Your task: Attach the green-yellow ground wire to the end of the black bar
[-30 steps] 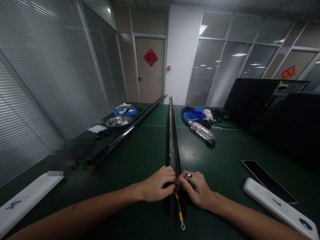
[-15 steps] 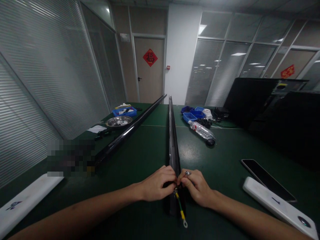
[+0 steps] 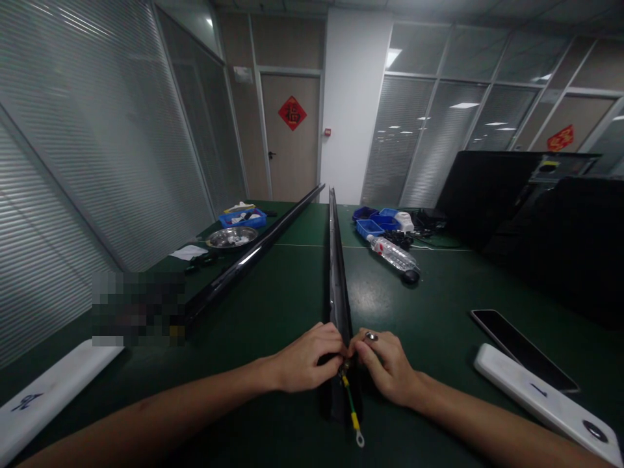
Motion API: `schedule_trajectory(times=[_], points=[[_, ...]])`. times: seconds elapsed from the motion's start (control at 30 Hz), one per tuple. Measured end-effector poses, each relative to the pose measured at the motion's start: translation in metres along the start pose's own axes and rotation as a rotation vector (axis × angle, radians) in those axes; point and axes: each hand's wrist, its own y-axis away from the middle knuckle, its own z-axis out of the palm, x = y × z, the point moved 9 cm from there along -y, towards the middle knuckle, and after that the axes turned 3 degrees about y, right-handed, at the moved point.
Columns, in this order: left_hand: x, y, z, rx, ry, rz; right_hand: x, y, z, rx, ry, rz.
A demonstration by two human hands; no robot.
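"So, what's changed?"
"R hand [image 3: 385, 365] turns slightly; L hand [image 3: 309, 357] steady."
"Grip?"
"Both curled at near end of centre black rail [image 3: 337, 276]; can't tell what's held. Lugged wire [image 3: 355, 421] pokes out below. Prob. same step."

Glossy rail [image 3: 340, 286], shiny metal bowl [image 3: 218, 239], ridged plastic bottle [image 3: 394, 253]

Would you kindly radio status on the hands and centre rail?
Left hand, right hand together at centre rail. Green wire protruding toward camera. Phone off right, not obstructing.
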Motion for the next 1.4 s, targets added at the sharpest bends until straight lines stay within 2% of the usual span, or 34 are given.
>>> schedule_trajectory(times=[0.27, 0.73, 1.13, 1.4], points=[[0.0, -0.001, 0.001, 0.006, -0.008, 0.01, -0.008, -0.004, -0.004, 0.092, 0.033, -0.049], [0.002, -0.001, -0.001, 0.011, -0.014, 0.014, -0.006, -0.001, -0.002, 0.12, 0.095, -0.049], [-0.003, 0.0, 0.003, 0.004, -0.013, 0.004, -0.004, 0.001, 0.003, 0.048, 0.162, -0.027], [-0.004, 0.001, 0.003, 0.002, -0.012, 0.0, 0.001, -0.001, 0.008, -0.051, 0.077, 0.014]])
